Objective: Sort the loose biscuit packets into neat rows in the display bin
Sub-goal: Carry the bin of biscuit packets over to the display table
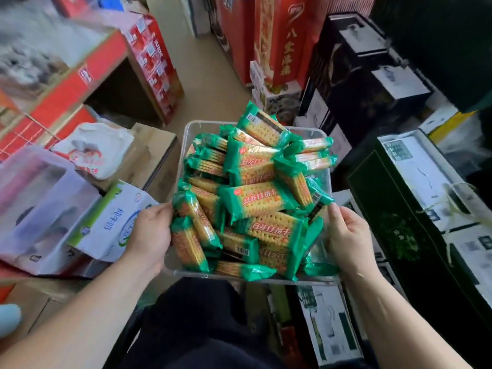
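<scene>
A clear plastic display bin [198, 125] sits in front of me at the centre of the head view, heaped with several green biscuit packets [255, 201] lying jumbled at all angles. My left hand [150, 233] grips the bin's left side near its front corner, fingers against a packet standing on edge. My right hand [347, 237] grips the bin's right side near the front. The bin seems held above my dark-trousered lap.
Cardboard boxes and a white milk carton [114, 222] lie to the left, with a red shelf [80, 73] behind. Dark gift boxes [415, 209] crowd the right. Red cartons [282, 38] stand at the back, with a strip of tan floor [207, 89] between.
</scene>
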A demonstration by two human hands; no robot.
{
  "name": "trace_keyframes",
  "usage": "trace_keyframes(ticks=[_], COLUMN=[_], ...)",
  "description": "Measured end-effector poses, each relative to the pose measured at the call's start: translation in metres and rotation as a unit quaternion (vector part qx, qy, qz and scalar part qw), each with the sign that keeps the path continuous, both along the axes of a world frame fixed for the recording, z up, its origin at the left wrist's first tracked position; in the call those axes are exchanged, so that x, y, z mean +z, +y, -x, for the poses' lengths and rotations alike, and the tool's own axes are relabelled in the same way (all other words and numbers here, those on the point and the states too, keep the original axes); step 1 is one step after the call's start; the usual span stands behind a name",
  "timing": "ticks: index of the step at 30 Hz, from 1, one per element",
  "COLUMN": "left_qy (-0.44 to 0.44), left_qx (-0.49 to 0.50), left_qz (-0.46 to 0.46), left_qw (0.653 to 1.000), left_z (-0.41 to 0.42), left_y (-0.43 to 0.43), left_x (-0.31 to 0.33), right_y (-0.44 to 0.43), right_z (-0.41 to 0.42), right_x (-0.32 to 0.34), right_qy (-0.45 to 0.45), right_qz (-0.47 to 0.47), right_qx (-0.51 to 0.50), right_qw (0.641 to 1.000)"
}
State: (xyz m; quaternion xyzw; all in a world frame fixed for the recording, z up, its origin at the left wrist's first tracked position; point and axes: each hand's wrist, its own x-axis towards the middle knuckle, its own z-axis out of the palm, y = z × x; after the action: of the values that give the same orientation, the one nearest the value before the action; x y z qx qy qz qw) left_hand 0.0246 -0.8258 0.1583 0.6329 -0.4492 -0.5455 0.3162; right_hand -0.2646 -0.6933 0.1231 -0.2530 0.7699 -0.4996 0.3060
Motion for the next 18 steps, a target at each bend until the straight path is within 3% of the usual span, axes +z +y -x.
trace_keyframes(ticks=[8, 18], left_qy=[0.025, 0.039], left_qx=[-0.007, 0.006], left_qz=[-0.017, -0.039], left_qw=[1.0, 0.998], left_z=[0.041, 0.033], left_y=[-0.158, -0.443], left_x=[-0.024, -0.033], right_y=[-0.152, -0.436], right_z=[0.034, 0.026], right_x=[-0.011, 0.0], right_qy=[-0.013, 0.003], right_qz=[-0.025, -0.055], right_qx=[0.0, -0.013], right_qw=[1.0, 0.998])
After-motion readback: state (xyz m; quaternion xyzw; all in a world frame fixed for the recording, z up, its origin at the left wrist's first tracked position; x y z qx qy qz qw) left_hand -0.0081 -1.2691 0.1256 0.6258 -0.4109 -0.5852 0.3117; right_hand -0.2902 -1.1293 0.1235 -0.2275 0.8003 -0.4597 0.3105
